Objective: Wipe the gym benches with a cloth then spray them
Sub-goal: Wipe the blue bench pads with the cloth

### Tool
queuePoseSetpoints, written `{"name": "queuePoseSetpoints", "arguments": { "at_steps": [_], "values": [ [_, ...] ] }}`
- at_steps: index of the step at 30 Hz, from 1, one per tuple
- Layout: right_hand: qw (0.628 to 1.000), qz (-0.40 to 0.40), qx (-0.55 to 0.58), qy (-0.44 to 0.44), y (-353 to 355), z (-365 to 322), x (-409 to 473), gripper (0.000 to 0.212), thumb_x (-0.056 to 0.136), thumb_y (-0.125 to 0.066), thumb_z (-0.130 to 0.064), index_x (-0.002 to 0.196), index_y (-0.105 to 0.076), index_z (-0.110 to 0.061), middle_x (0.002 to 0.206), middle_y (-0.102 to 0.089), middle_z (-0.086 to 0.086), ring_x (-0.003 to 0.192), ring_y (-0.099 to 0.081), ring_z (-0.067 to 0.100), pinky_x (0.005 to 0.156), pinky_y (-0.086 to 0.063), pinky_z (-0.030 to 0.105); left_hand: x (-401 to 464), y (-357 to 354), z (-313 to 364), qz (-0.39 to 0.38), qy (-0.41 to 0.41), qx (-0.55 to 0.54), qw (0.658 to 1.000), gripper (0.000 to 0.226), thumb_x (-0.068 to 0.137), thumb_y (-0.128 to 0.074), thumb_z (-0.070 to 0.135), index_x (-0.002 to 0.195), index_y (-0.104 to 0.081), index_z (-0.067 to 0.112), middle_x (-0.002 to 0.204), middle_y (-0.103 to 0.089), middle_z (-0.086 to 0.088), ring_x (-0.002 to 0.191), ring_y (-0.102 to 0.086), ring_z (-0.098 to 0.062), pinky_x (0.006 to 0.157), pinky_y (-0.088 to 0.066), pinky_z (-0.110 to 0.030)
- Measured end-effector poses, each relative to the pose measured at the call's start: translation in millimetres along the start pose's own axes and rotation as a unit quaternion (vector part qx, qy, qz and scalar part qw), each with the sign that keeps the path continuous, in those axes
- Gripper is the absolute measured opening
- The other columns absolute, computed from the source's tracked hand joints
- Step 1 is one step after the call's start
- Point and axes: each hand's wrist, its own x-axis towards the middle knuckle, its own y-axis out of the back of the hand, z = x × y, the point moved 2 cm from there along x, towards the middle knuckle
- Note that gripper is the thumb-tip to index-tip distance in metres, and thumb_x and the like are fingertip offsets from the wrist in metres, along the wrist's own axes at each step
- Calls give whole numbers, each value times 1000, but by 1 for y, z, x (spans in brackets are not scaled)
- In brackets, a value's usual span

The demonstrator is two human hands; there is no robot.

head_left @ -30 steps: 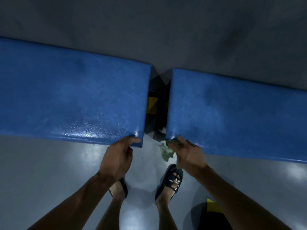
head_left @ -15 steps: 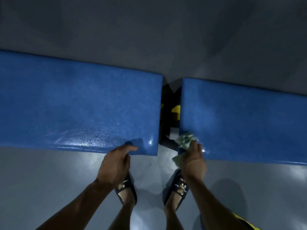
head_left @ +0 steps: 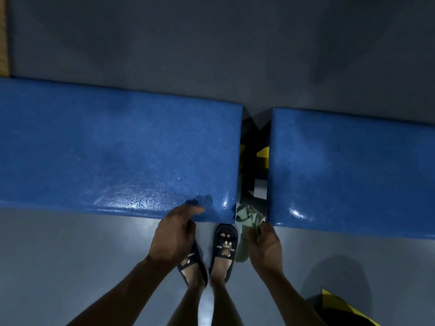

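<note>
Since half a second ago the right hand has pulled back off the near corner of the right-hand blue pad and now sits just in front of the gap between the two pads, its fingers curled round a crumpled pale green cloth; one soft, wrinkled bunch of the cloth rises at the gap's near end and a tail hangs below the hand. The left hand has kept its place at the near rounded edge of the left worktop, fingers loosely bent and holding nothing, with a fingertip lying on the pad's lip. Nearest of all, below the hands, two feet in dark slide sandals with small bear figures stand on the smooth, glossy grey floor, and a black and yellow object sits at the lower right. The left worktop is a long rectangular cushion of pebbled blue vinyl, with fine wet beads shining along its near strip. The right worktop has the same grained blue skin and a bright glint on its near corner. Between them, black frame parts and yellow pieces show down in the gap. Beyond the pads lies dim, matt grey floor.
</note>
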Motion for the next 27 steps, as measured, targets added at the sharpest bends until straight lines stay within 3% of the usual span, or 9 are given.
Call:
{"name": "queuePoseSetpoints", "arguments": {
  "at_steps": [3, 5, 10, 13, 15, 18, 23, 27],
  "values": [
    [990, -4, 112, -81, -7, -2, 3, 8, 93, -63, -25, 93, -59, -18, 91, -63, -3, 85, -62, 9, 67, -41, 13, 1, 0, 4, 11, 9, -9, 1000, 42, 79, -45, 11, 112, -67, 26, 115, -69, 5, 107, -64, -16, 93, -51, -31],
    [986, -36, 125, -106, -12, -1, 10, 14, 92, -64, -27, 92, -61, -14, 88, -65, 1, 85, -64, 18, 66, -43, 20, 5, 0, 5, 21, 14, -10, 1000, 42, 80, -45, 11, 111, -68, 26, 114, -70, 6, 105, -64, -16, 91, -51, -30],
    [956, -15, 263, -131, -13, -13, 34, 20, 90, -68, -18, 109, -63, -12, 102, -70, 2, 94, -66, 14, 76, -53, 19, 16, -2, 4, 20, 15, -7, 1000, 43, 79, -43, 10, 111, -69, 22, 111, -70, 4, 103, -64, -17, 91, -48, -25],
    [982, 15, 177, -58, -17, -15, 44, 24, 92, -66, -31, 111, -61, -17, 107, -67, 2, 98, -65, 16, 86, -55, 34, 18, 0, -1, 34, 25, -19, 999, 42, 79, -45, 9, 110, -70, 22, 112, -70, 4, 104, -64, -16, 92, -43, -19],
    [990, 18, 134, -24, -23, -16, 47, 27, 92, -63, -38, 112, -60, -21, 110, -65, 1, 100, -64, 17, 87, -53, 35, 17, 3, -6, 43, 23, -20, 999, 41, 82, -51, 2, 111, -70, 23, 113, -70, 4, 105, -63, -15, 91, -43, -19],
    [994, 62, 84, -10, -29, -23, 49, 23, 93, -61, -35, 108, -58, -19, 105, -64, 1, 95, -63, 20, 81, -51, 32, 15, 11, -19, 50, 29, -29, 998, 42, 83, -53, 0, 112, -70, 26, 115, -69, 6, 105, -62, -13, 89, -43, -20],
    [989, 148, -2, 24, -40, -49, 36, 17, 94, -55, -27, 100, -57, -12, 96, -62, 3, 86, -59, 23, 72, -50, 34, 17, 29, -46, 42, 0, -28, 999, 45, 81, -55, -7, 114, -68, 22, 114, -68, 4, 104, -58, -11, 87, -30, 2],
    [977, 190, -94, 12, -50, -67, 27, 16, 94, -50, -24, 102, -55, -11, 93, -60, 6, 77, -61, 26, 62, -52, 38, 17, 44, -66, 32, -7, -27, 999, 49, 83, -54, -9, 116, -67, 24, 113, -67, 7, 103, -57, -7, 86, -31, 1]
  ]
}}
